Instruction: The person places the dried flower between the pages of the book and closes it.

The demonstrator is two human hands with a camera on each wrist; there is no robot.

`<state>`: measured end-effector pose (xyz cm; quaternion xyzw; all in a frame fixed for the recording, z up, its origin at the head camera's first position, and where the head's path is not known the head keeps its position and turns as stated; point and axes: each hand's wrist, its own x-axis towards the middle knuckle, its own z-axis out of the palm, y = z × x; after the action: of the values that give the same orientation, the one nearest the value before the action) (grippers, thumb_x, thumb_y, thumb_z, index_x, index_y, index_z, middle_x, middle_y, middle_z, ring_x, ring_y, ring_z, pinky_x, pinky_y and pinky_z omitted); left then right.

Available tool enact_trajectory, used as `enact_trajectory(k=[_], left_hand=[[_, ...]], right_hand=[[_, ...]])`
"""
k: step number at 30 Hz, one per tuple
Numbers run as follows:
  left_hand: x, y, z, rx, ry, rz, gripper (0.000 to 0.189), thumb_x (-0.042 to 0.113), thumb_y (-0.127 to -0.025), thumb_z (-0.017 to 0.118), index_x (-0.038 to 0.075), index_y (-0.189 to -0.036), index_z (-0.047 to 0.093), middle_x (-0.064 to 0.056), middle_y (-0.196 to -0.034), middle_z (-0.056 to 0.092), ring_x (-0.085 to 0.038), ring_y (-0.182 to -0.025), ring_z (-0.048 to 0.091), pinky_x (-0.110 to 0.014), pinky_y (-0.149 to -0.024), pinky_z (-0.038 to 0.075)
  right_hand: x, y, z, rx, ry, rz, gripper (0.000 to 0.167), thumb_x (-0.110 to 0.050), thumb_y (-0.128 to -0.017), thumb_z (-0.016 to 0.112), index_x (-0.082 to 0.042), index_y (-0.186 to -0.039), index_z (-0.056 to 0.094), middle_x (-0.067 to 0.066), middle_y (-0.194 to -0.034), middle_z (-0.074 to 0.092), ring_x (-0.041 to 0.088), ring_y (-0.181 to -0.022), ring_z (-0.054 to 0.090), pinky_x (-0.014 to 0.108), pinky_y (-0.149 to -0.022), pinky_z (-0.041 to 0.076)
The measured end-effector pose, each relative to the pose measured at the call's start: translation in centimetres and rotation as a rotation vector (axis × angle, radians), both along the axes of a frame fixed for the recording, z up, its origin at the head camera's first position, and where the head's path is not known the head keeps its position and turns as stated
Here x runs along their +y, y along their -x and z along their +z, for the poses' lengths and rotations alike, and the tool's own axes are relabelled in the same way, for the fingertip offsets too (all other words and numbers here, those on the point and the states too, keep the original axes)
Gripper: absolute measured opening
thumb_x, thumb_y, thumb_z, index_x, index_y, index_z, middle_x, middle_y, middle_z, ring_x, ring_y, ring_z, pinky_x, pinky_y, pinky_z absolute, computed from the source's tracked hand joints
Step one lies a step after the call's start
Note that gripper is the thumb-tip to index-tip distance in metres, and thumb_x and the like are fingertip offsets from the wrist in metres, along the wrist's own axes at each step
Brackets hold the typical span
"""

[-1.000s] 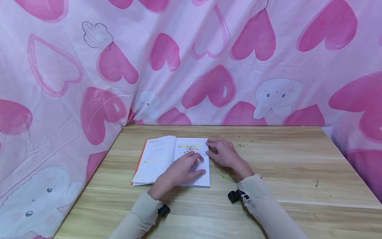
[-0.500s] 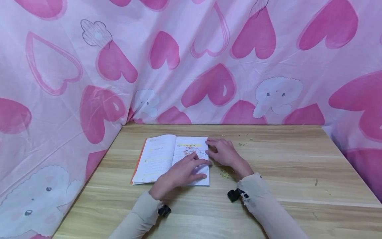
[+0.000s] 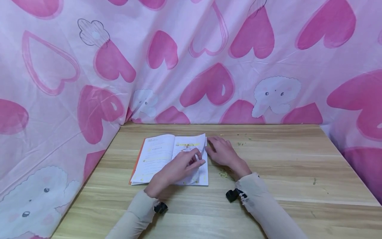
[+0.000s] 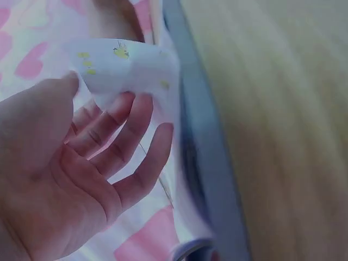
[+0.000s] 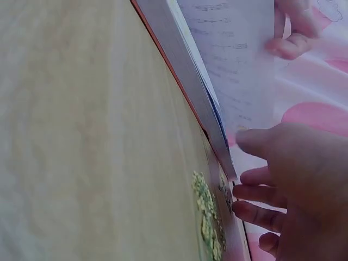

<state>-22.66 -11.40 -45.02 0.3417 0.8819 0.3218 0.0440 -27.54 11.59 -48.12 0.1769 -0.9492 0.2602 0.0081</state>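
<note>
An open book with white printed pages and an orange cover edge lies on the wooden table. My left hand is over its right side, fingers bent and thumb at the edge of a raised page. In the left wrist view, that page curves up between the thumb and fingers. A small orange sprig shows near the top of the right page, partly covered. At the book's right edge is my right hand; its thumb and loosely bent fingers are beside the page block.
Yellow-green crumbs lie on the table next to the right wrist, with smaller bits scattered at the back and right. A pink heart-patterned cloth hangs behind and along the left side. Both wrists carry black cameras.
The left hand first reached toward the book's right edge, then drew back left, and the right page has lifted and curled with it. The right hand has hardly moved.
</note>
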Motion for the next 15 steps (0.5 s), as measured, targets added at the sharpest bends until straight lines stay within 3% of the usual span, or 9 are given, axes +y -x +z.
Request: enact_trajectory(k=[5,8,12,15], left_hand=[[-1.3,0.2,1.0,-0.047,-0.058,-0.011,0.005,0.02,-0.107,0.069,0.017,-0.108,0.064,0.007,-0.086,0.071,-0.006,-0.077,0.065,-0.024,-0.07,0.056],[-2.0,0.4,1.7,-0.045,-0.053,-0.032,0.014,0.011,-0.102,0.071,0.013,-0.115,0.067,0.005,-0.088,0.07,-0.009,-0.079,0.066,-0.026,-0.07,0.057],[-2.7,0.6,2.3,-0.013,-0.045,-0.018,0.03,0.007,-0.099,0.073,0.012,-0.129,0.073,-0.002,-0.102,0.071,-0.01,-0.085,0.068,-0.025,-0.075,0.061],[-3.0,0.8,2.6,0.012,-0.058,0.027,0.027,0.012,-0.1,0.076,0.014,-0.127,0.077,-0.004,-0.11,0.072,-0.011,-0.089,0.072,-0.025,-0.076,0.062]], right_hand=[[-0.2,-0.1,0.1,-0.015,-0.028,0.003,0.061,-0.041,-0.106,0.068,-0.009,-0.157,0.056,0.014,-0.162,0.056,0.038,-0.154,0.048,0.062,-0.121,0.04],[-0.3,-0.2,0.2,-0.023,-0.036,0.013,0.06,-0.039,-0.106,0.07,-0.011,-0.157,0.056,0.013,-0.165,0.053,0.038,-0.155,0.046,0.062,-0.122,0.04],[-0.3,-0.2,0.3,-0.038,-0.039,0.017,0.059,-0.038,-0.106,0.069,-0.011,-0.157,0.056,0.012,-0.167,0.05,0.038,-0.157,0.044,0.063,-0.122,0.039],[-0.3,-0.2,0.3,-0.044,-0.037,0.019,0.059,-0.038,-0.107,0.069,-0.011,-0.158,0.056,0.012,-0.167,0.05,0.038,-0.157,0.044,0.063,-0.122,0.039]])
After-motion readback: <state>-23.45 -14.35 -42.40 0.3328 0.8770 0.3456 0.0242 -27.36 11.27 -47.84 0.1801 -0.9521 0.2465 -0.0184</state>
